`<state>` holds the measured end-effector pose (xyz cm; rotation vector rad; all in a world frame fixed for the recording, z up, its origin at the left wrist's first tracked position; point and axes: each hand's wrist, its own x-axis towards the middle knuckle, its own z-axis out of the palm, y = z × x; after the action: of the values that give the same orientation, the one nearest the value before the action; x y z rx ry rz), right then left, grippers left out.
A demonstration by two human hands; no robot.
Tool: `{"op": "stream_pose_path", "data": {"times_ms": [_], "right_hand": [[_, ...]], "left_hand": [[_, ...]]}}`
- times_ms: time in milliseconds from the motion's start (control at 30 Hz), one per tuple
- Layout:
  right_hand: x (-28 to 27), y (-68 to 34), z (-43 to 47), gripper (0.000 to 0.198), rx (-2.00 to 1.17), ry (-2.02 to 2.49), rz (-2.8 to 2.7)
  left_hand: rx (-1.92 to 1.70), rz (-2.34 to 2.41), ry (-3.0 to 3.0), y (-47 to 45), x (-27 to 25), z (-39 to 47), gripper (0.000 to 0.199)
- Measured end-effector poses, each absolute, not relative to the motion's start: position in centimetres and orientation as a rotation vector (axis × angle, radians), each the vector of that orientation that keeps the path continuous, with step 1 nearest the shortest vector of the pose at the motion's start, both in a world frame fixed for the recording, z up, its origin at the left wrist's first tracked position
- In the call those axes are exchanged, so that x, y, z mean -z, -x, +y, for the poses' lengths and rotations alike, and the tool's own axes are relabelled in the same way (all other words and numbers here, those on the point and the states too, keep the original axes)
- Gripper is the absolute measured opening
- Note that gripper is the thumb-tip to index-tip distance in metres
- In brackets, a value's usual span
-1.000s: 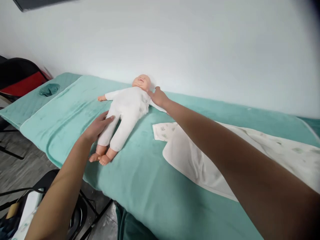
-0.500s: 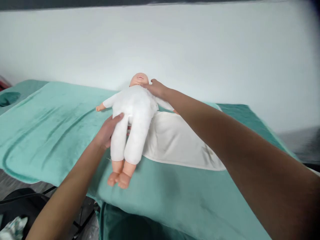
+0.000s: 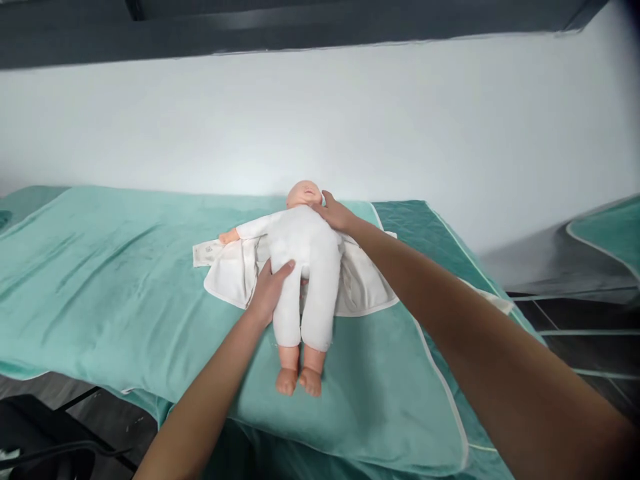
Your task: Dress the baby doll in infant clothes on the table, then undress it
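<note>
- Baby doll (image 3: 305, 247) lies face up over the white clothes (image 3: 231, 277), which stick out on both its sides; the green bed cover (image 3: 150, 293) is under them; I cannot tell if its back touches the clothes;
- the left hand (image 3: 270, 287) grips the doll's upper leg, thumb on top, fingertips peeking out between its legs;
- the right hand (image 3: 336, 215) holds the doll by its neck and shoulder; most of those fingers are hidden;
- the doll looks light, with a soft, squashy middle; its head and feet look hard and smooth, maybe slippery; its head could flop, so neck and bottom seem best to hold.
</note>
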<state>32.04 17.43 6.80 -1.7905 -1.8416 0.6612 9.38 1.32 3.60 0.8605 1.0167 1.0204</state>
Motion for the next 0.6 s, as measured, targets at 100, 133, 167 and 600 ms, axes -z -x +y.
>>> {"op": "stream_pose_path", "data": {"times_ms": [100,133,167,600], "right_hand": [[-7.9,-32.1,17.3,0.082,-0.4,1.878,-2.05],[-8.6,-31.8,17.2,0.076,-0.251,1.903,-2.12],[-9.3,-31.2,17.1,0.068,-0.103,1.898,-2.176],[-6.2,-12.7,19.2,0.042,-0.02,1.437,-2.897]], "left_hand": [[-1.048,1.098,-0.97,-9.1,-2.7,2.0,0.055],[-1.067,1.162,-1.041,-8.9,-2.4,2.5,0.054],[-1.094,1.253,-1.142,-8.7,-2.2,3.0,0.053],[-0.902,1.844,-2.29,-4.8,-0.7,7.4,0.02]]}}
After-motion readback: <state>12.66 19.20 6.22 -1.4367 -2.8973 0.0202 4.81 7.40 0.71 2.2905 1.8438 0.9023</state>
